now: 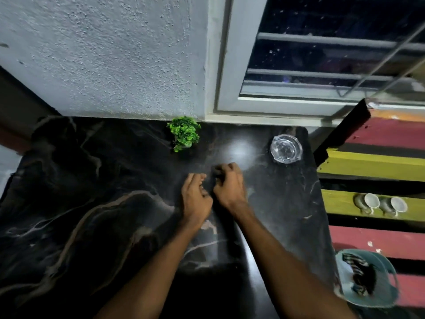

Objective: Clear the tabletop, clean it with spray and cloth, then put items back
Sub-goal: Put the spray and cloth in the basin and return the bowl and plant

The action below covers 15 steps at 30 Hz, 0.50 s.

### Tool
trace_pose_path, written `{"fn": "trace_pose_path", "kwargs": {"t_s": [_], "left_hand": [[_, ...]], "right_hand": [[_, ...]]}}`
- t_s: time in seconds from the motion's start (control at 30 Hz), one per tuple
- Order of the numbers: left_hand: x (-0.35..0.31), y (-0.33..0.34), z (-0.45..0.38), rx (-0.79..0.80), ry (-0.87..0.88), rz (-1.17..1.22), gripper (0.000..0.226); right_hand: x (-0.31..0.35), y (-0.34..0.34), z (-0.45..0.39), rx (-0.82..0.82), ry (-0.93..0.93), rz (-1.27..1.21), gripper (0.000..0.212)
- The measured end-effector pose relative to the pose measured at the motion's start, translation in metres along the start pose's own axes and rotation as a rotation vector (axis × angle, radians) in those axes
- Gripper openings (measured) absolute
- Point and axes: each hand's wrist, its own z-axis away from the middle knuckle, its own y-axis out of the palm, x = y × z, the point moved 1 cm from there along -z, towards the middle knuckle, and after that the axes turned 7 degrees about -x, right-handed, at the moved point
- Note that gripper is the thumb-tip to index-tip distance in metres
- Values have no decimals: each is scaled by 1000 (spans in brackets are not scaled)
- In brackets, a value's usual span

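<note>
The dark marble tabletop (92, 203) fills the lower left of the head view. A small green potted plant (182, 134) stands at its back edge by the wall. A clear glass ashtray (285, 148) sits at the back right corner. My right hand (228, 185) is clenched at the middle of the table on something dark, seemingly a dark cloth (216, 173) that barely shows against the stone. My left hand (195, 199) lies just left of it with fingers curled towards the same spot; whether it grips the cloth is unclear. No spray bottle is in view.
A rough white wall and a barred window (322, 65) rise behind the table. To the right lies a red, yellow and black striped surface with two small cups (372, 201) on their sides. A teal tub (365, 277) with dark contents sits at the lower right.
</note>
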Motion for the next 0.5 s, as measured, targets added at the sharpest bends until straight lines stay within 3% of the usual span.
{"fn": "trace_pose_path", "kwargs": {"t_s": [0.1, 0.27, 0.4, 0.5], "left_hand": [[-17, 27, 42, 193, 100, -60, 53], [-49, 81, 127, 455, 237, -204, 62], [-106, 135, 206, 489, 301, -108, 50], [-163, 183, 273, 525, 317, -29, 42]], "right_hand": [[-41, -26, 37, -27, 15, 60, 54], [-130, -85, 89, -66, 39, 68, 42], [-216, -147, 127, -130, 63, 25, 29], [-287, -206, 159, -177, 102, -7, 35]]}}
